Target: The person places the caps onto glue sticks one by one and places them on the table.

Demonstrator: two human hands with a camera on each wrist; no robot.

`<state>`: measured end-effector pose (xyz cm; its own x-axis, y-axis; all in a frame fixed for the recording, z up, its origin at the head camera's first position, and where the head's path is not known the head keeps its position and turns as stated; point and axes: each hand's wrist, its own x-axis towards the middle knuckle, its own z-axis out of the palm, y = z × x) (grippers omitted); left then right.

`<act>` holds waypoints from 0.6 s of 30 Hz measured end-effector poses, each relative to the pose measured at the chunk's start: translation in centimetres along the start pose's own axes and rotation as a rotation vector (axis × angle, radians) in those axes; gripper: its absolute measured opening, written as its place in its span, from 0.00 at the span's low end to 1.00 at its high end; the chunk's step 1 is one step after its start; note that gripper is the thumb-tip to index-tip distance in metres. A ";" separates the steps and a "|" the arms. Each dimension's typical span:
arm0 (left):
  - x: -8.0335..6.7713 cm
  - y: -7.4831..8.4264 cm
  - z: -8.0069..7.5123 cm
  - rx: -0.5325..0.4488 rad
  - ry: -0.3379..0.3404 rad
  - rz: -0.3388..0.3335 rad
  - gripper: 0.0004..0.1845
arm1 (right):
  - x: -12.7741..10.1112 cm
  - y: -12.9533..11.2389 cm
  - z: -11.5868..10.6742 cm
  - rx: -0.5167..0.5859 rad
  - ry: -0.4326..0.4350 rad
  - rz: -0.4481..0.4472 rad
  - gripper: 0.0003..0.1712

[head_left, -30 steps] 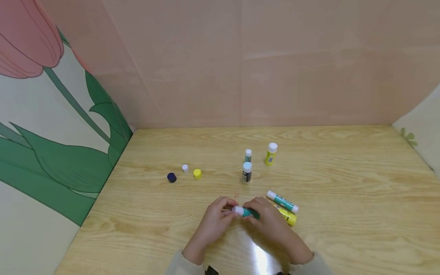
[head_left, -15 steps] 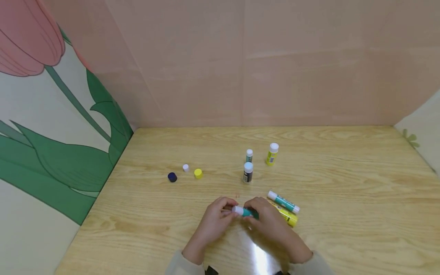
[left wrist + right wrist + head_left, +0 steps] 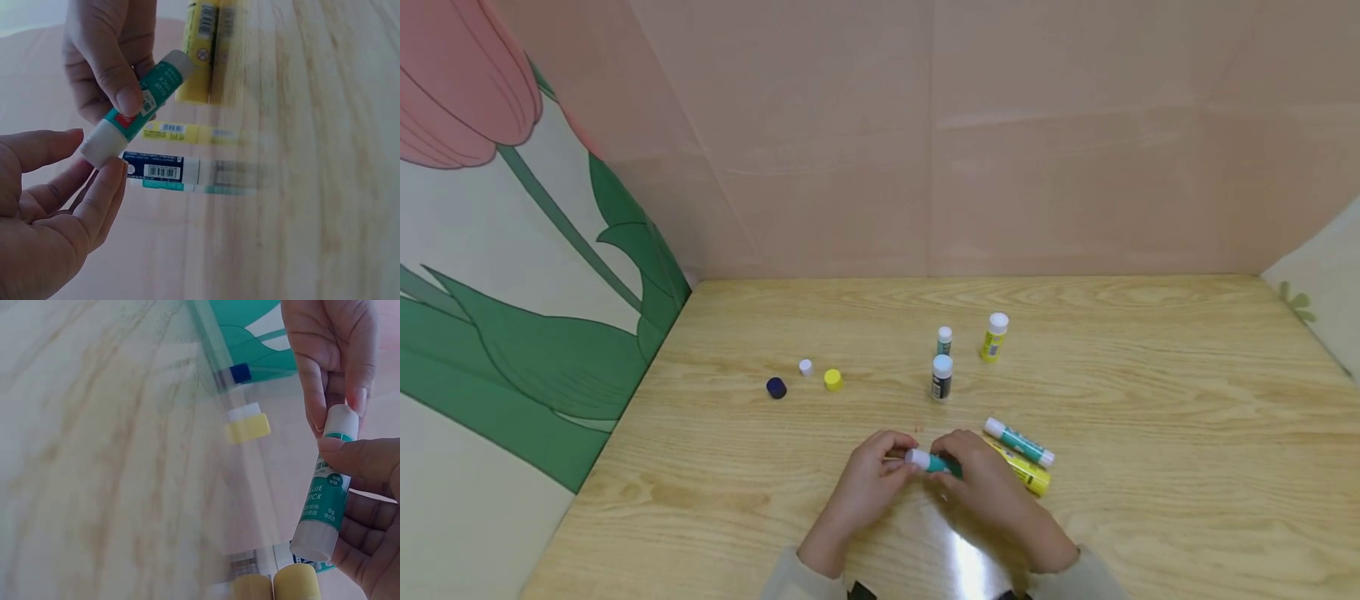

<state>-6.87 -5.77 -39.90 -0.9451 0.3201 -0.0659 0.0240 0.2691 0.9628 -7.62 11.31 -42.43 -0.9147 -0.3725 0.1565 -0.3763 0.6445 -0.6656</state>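
Observation:
A green glue stick point(image 3: 936, 463) with white ends is held between both hands, tilted in the wrist views. My left hand point(image 3: 874, 468) pinches its white cap point(image 3: 102, 144) between thumb and fingertips. Around the green body curls my right hand point(image 3: 983, 477), its thumb point(image 3: 350, 453) lying along the label. Close beside the right hand, another green glue stick point(image 3: 1019, 442) lies on the wooden table point(image 3: 700, 467). Next to that one lies a larger yellow glue stick point(image 3: 1033, 477), partly hidden by the right hand.
Beyond the hands stand a dark-labelled glue stick point(image 3: 941, 380), a small green one point(image 3: 943, 343) and a yellow one point(image 3: 994, 340), all white-topped. Loose caps lie to the left: dark blue point(image 3: 777, 387), white point(image 3: 806, 367) and yellow point(image 3: 833, 380). A pink wall point(image 3: 1000, 167) rises at the back.

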 end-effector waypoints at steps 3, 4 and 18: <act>0.1 -0.1 0.0 0.007 -0.001 -0.016 0.12 | 0.0 0.0 -0.1 -0.007 -0.007 0.013 0.08; 0.3 -0.6 0.1 0.005 0.001 -0.017 0.13 | 0.0 0.0 -0.1 -0.013 -0.007 0.013 0.08; 0.4 -1.3 -0.2 0.052 0.029 -0.021 0.11 | 0.2 -0.2 -0.2 -0.068 -0.004 0.062 0.08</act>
<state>-7.34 -6.15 -41.14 -0.9546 0.2875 -0.0779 0.0198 0.3224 0.9464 -7.78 11.20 -42.14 -0.9361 -0.3328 0.1138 -0.3282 0.7102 -0.6228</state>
